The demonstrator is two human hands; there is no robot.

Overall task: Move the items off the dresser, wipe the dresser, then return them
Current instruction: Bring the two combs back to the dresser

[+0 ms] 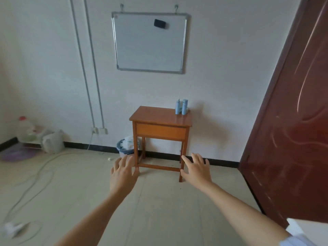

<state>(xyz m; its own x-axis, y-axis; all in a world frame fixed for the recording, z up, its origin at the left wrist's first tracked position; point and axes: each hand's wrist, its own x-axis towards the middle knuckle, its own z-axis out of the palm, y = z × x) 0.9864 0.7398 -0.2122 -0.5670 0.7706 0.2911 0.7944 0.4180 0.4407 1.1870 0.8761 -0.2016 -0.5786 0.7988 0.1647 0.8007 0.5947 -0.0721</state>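
Both hands out in front, palms down, fingers spread, nothing held. Left hand (123, 172) hangs in the air w/ fingertips overlapping the dresser's front-left leg in view; right hand (196, 168) likewise overlaps the front-right leg. Neither looks to be touching the furniture, which stands farther off across the floor. Bare forearms run back to the bottom edge, w/ a bit of pale sleeve (294, 241) at the right corner.

Beyond the hands: small wooden dresser (160, 118), orange-brown, one drawer front, thin legs w/ a low crossbar, set against the white wall. On its top, at the back-right corner, two light-blue bottles (181, 107) stand upright, just beside each other; can't tell if they touch. Rest of the top is bare wood.

Left of the dresser, near its leg, a blue bin (124, 148) stuffed w/ white paper. Above the dresser, a whiteboard (150, 43) hangs on two hooks, w/ a black eraser (161, 23) stuck to it. Two conduit pipes run down the wall to sockets (100, 130). Far left corner: large clear jug (26, 129) w/ red cap, a white plastic bag (53, 142). A white cable (35, 176) snakes over the tiled floor. Dark red-brown door (292, 121) fills the right side.
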